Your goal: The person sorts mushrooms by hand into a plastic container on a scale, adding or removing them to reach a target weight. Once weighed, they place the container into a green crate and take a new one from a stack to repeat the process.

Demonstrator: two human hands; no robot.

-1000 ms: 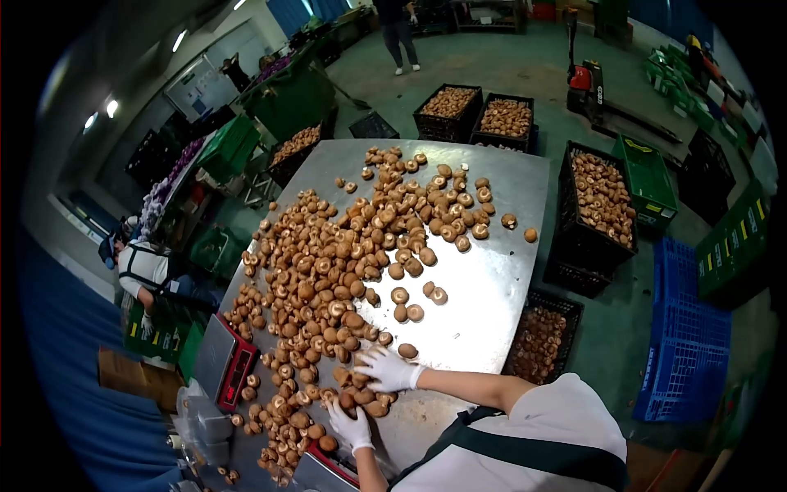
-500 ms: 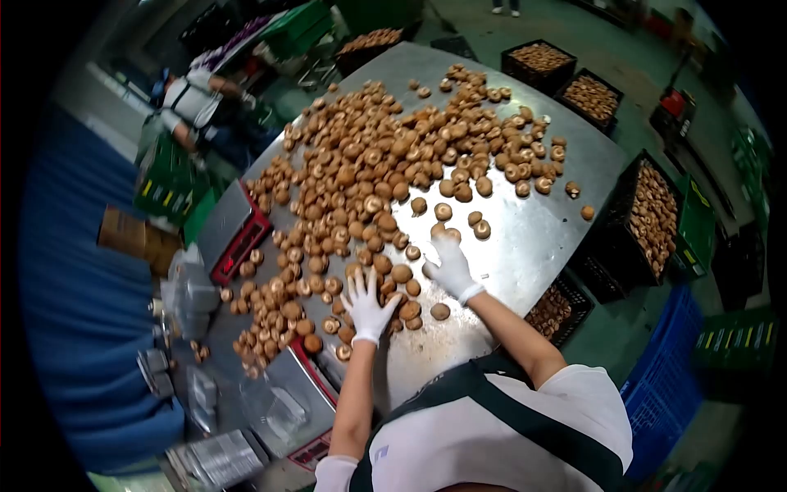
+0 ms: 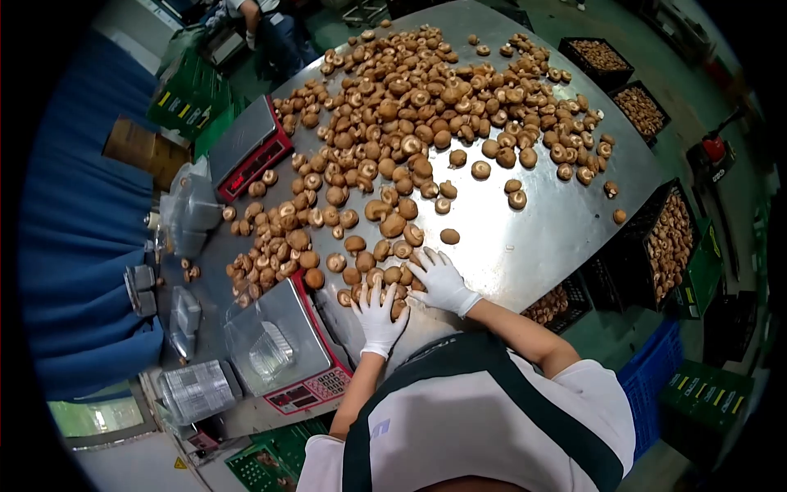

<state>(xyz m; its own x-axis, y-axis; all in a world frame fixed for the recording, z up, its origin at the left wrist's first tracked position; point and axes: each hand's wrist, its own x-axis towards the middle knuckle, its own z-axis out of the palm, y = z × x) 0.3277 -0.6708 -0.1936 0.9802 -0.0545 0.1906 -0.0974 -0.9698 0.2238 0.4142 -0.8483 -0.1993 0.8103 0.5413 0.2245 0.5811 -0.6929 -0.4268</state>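
Observation:
Brown mushrooms lie in a wide heap over the far and left parts of a metal table. My left hand, in a white glove, lies with spread fingers over a few mushrooms at the near edge of the heap. To its right, my gloved right hand has its fingers stretched out, its tips against the small cluster of mushrooms between both hands. Left of my left hand stands a scale with a clear plastic punnet on its plate.
A second scale stands at the table's left. Stacked clear punnets lie at the near left. Black crates of mushrooms stand along the right, with a blue crate nearer. Another person is at the far left.
Both hands have come closer together and nearer my body. Some mushrooms now sit gathered between them. The view has shifted, showing more of the near scale.

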